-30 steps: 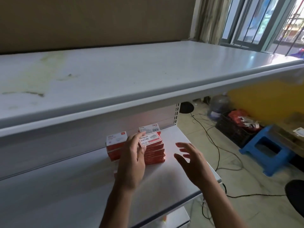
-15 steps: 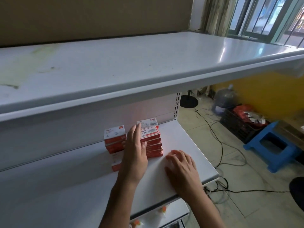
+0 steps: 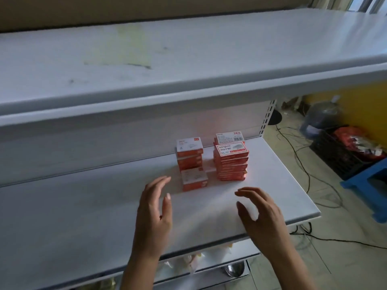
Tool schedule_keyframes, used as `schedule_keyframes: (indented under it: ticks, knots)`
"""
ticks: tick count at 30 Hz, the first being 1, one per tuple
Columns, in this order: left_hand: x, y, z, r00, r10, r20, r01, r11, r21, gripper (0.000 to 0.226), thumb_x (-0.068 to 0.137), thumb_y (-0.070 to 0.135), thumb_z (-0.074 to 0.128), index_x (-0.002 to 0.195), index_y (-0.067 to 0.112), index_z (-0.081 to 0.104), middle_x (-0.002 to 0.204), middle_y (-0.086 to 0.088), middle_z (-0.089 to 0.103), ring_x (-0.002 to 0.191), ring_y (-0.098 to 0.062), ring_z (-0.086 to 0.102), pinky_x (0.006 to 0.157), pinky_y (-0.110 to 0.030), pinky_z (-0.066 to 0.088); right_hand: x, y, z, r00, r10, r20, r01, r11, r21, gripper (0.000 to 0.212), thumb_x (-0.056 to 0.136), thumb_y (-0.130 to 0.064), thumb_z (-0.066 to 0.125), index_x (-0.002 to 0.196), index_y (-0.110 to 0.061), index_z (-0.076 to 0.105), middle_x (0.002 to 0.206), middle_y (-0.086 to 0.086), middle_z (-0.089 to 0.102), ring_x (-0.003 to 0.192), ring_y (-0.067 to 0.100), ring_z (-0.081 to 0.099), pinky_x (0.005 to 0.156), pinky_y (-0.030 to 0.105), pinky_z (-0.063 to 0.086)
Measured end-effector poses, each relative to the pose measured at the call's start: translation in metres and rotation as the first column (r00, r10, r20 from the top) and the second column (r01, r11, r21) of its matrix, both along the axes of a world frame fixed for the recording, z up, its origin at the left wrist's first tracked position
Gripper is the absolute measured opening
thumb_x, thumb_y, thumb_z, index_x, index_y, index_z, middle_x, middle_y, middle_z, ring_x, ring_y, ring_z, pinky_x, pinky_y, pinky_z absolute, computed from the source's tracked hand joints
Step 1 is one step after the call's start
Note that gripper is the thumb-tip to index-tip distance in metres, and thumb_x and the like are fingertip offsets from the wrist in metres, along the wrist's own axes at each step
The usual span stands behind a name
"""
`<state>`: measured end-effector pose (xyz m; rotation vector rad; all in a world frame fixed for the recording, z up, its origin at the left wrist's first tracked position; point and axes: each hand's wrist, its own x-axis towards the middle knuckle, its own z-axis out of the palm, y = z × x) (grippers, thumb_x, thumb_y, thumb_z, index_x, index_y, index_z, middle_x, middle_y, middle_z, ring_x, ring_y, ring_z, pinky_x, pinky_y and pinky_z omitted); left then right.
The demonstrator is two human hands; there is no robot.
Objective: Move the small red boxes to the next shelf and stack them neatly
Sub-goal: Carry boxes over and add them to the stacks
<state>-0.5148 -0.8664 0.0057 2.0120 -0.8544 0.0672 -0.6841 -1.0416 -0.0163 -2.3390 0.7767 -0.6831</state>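
Observation:
Small red-and-white boxes stand in groups on the white middle shelf [image 3: 282,185]. A tall stack of several boxes [image 3: 231,162] is at the right, with another stack [image 3: 228,136] close behind it. A shorter stack [image 3: 189,153] is to the left, and a single box [image 3: 194,179] lies in front of that one. My left hand [image 3: 154,208] hovers open just in front and left of the single box, touching nothing. My right hand [image 3: 258,210] hovers open over the shelf in front of the tall stack, also empty.
A wide white top shelf [image 3: 188,59] overhangs the boxes. Below the middle shelf, a lower shelf [image 3: 211,271] holds unclear items. On the floor at the right are cables [image 3: 303,164], a black crate [image 3: 343,155], a water jug [image 3: 320,120] and a blue stool [image 3: 368,185].
My left hand has come off the stack and pulled back toward me. My right hand has lifted off the shelf. The camera has tilted down and closer, showing the single front box.

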Motion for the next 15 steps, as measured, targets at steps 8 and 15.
schedule_keyframes:
  ticks: [8,15]
  knots:
    - [0.045,0.150,0.002,0.978,0.208,0.003,-0.202,0.948,0.247,0.045,0.094,0.024,0.050,0.138,0.016,0.043,0.142,-0.004,0.042,0.133,-0.018,0.032,0.112,-0.031,0.025,0.103,0.151,0.034,0.954,0.295,-0.054,-0.299,0.949,-0.097,0.049,0.089,-0.042,0.051,0.136,-0.033,0.039,0.150,-0.007,0.030,0.141,0.015,0.021,0.115,0.036,0.026]
    - [0.084,0.335,0.014,0.912,0.403,0.070,-0.408,0.887,0.218,0.060,0.088,0.046,0.034,0.134,0.010,0.047,0.134,-0.012,0.050,0.124,-0.029,0.042,0.106,-0.043,0.034,0.195,0.313,0.051,0.860,0.471,-0.197,-0.500,0.854,-0.142,0.056,0.095,-0.045,0.041,0.146,-0.036,0.017,0.159,-0.008,-0.004,0.146,0.017,-0.010,0.115,0.031,-0.006]
